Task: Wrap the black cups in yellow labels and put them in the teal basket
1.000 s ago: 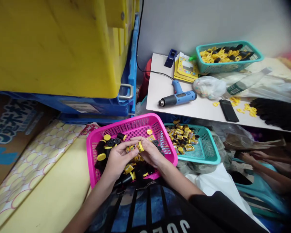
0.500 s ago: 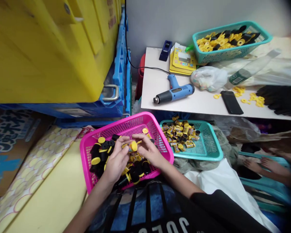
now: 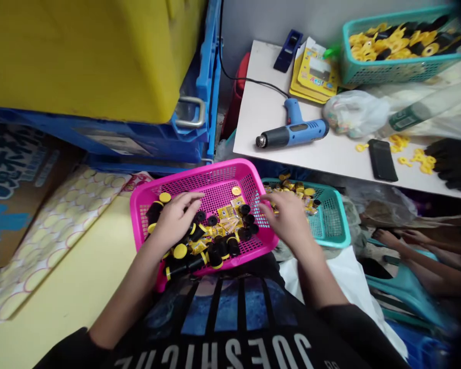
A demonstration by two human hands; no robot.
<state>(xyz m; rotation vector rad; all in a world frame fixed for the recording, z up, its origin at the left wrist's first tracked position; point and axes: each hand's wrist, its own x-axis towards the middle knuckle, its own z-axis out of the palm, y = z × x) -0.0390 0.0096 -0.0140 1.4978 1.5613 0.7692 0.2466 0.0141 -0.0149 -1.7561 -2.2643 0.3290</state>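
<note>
Over the left part of a pink basket [image 3: 249,169], my left hand [image 3: 177,218] hovers with fingers loosely bent and apart, nothing visible in it. Beneath and beside it lie black tubes with yellow caps [image 3: 215,255]. My right hand [image 3: 288,219] is at the basket's right rim, beside a teal basket [image 3: 340,220]. Its thumb and fingers are spread, and no object shows between them. Yellow printed labels [image 3: 227,218] and small black caps [image 3: 212,220] lie mid-basket. Small yellow-wrapped tubes [image 3: 299,188] in the teal basket are partly hidden by my right hand.
A blue heat gun [image 3: 295,134] and a black phone [image 3: 383,160] lie on the white table [image 3: 249,118]. Behind them stands another teal basket [image 3: 392,72] of yellow and black parts. Yellow crates [image 3: 80,61] rise at left. Another person's hands [image 3: 388,240] show at right.
My hands, together at a small yellow-capped tube earlier, have parted. The left moved left over the black tubes, the right moved to the rim. The tube is no longer in them; the view shifted.
</note>
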